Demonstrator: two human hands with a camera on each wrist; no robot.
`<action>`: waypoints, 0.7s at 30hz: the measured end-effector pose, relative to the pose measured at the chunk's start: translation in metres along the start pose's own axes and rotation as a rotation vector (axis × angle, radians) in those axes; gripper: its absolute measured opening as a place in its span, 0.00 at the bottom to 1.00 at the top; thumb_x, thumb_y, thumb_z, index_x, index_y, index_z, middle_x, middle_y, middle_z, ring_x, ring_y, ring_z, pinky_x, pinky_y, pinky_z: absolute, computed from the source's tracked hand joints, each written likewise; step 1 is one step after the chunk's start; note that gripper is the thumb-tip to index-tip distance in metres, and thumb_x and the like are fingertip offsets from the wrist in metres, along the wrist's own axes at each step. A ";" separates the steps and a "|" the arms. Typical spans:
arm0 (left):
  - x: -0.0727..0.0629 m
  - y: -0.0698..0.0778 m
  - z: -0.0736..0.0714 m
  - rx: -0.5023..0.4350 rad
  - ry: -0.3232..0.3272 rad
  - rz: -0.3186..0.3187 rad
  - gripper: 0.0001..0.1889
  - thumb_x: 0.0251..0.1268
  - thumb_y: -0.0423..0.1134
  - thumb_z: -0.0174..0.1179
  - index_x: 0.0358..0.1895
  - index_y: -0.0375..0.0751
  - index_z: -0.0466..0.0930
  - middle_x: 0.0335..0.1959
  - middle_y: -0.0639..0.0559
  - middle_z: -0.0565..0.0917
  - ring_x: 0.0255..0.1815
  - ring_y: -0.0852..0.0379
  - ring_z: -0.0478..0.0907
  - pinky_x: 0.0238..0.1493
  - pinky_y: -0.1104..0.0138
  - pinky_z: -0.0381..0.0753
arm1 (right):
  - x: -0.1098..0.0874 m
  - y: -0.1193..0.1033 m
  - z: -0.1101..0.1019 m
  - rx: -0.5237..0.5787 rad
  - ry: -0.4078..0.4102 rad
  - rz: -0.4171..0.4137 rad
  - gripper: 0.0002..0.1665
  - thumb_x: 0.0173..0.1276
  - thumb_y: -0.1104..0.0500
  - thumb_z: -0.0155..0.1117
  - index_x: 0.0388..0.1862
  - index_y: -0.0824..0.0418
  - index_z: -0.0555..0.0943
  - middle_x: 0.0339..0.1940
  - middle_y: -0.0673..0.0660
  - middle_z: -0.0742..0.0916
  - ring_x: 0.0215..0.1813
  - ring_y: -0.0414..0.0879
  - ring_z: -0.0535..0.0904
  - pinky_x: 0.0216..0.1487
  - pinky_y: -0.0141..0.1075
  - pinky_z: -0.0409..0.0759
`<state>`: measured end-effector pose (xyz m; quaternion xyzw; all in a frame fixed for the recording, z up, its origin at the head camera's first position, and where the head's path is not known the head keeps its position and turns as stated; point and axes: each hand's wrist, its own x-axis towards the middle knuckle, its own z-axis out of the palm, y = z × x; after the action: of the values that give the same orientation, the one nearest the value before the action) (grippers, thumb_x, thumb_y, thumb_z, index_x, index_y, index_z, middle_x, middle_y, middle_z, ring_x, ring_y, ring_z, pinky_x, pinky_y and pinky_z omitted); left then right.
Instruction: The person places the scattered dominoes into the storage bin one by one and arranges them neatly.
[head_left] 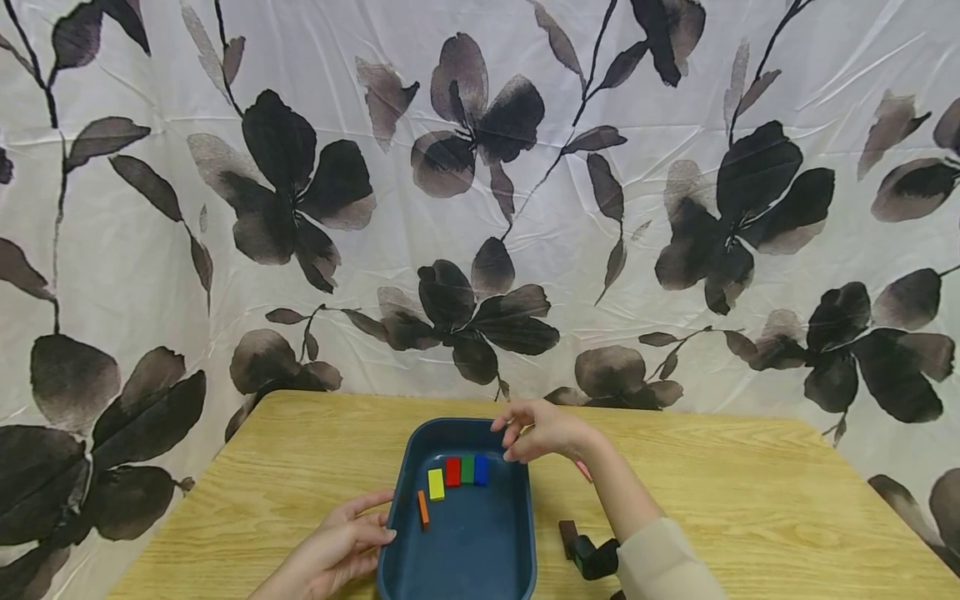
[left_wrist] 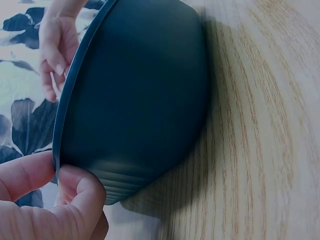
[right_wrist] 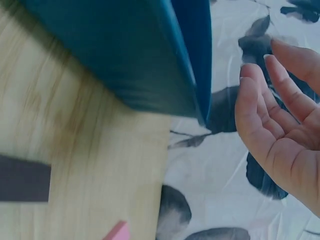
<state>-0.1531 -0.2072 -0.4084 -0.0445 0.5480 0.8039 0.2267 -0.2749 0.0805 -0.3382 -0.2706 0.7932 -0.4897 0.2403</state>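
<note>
A dark blue tray (head_left: 480,550) sits on the wooden table. Its left rim is pinched between the thumb and fingers of my left hand (left_wrist: 55,200), as the left wrist view shows closely. My right hand (head_left: 551,432) is raised over the tray's far right corner, fingers loosely bent and nothing between them. Inside the tray, red (head_left: 453,472), green (head_left: 468,469) and blue (head_left: 482,471) blocks stand side by side near the far end. A yellow block (head_left: 436,484) lies left of them, and an orange block (head_left: 423,509) is nearer my left hand.
Right of the tray, a brown block (head_left: 567,537) and black pieces (head_left: 596,557) lie on the table (head_left: 750,500), partly behind the right sleeve (head_left: 667,562). A pink piece (head_left: 583,471) shows beside the right forearm. Behind the table hangs a floral cloth (head_left: 585,208).
</note>
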 end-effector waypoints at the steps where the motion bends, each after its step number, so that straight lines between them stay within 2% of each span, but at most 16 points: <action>1: 0.000 0.000 0.000 0.001 0.002 0.000 0.39 0.58 0.18 0.49 0.70 0.25 0.37 0.43 0.45 0.73 0.40 0.56 0.77 0.44 0.64 0.77 | -0.002 0.001 -0.002 0.000 -0.001 -0.005 0.21 0.53 0.71 0.66 0.48 0.70 0.75 0.31 0.57 0.79 0.32 0.45 0.80 0.37 0.38 0.81; 8: 0.001 0.000 0.001 0.008 0.016 0.001 0.39 0.58 0.18 0.50 0.70 0.26 0.37 0.41 0.46 0.73 0.39 0.57 0.77 0.43 0.65 0.77 | -0.014 0.013 -0.018 0.026 -0.002 -0.042 0.24 0.53 0.70 0.64 0.51 0.74 0.73 0.33 0.58 0.79 0.35 0.47 0.80 0.39 0.39 0.80; 14: 0.001 0.000 0.001 0.014 0.031 0.013 0.39 0.57 0.18 0.50 0.70 0.25 0.39 0.41 0.46 0.73 0.38 0.57 0.77 0.42 0.65 0.78 | -0.024 0.024 -0.026 0.004 0.027 -0.007 0.24 0.53 0.70 0.65 0.50 0.72 0.73 0.35 0.64 0.79 0.34 0.47 0.79 0.38 0.38 0.79; 17: 0.001 -0.001 0.000 0.007 0.014 0.017 0.40 0.57 0.18 0.50 0.70 0.25 0.38 0.40 0.47 0.73 0.38 0.58 0.77 0.42 0.65 0.78 | -0.029 0.032 -0.029 0.020 0.034 -0.001 0.24 0.52 0.71 0.64 0.50 0.72 0.73 0.37 0.67 0.78 0.35 0.48 0.80 0.38 0.37 0.79; 21: 0.002 -0.002 -0.002 0.000 -0.009 0.016 0.40 0.58 0.18 0.50 0.70 0.25 0.37 0.40 0.47 0.72 0.38 0.57 0.77 0.42 0.65 0.77 | -0.037 0.044 -0.034 0.030 0.040 -0.011 0.26 0.52 0.71 0.63 0.52 0.73 0.72 0.37 0.67 0.78 0.36 0.48 0.80 0.38 0.37 0.78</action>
<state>-0.1543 -0.2077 -0.4113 -0.0364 0.5475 0.8058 0.2229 -0.2787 0.1438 -0.3601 -0.2615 0.7890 -0.5081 0.2257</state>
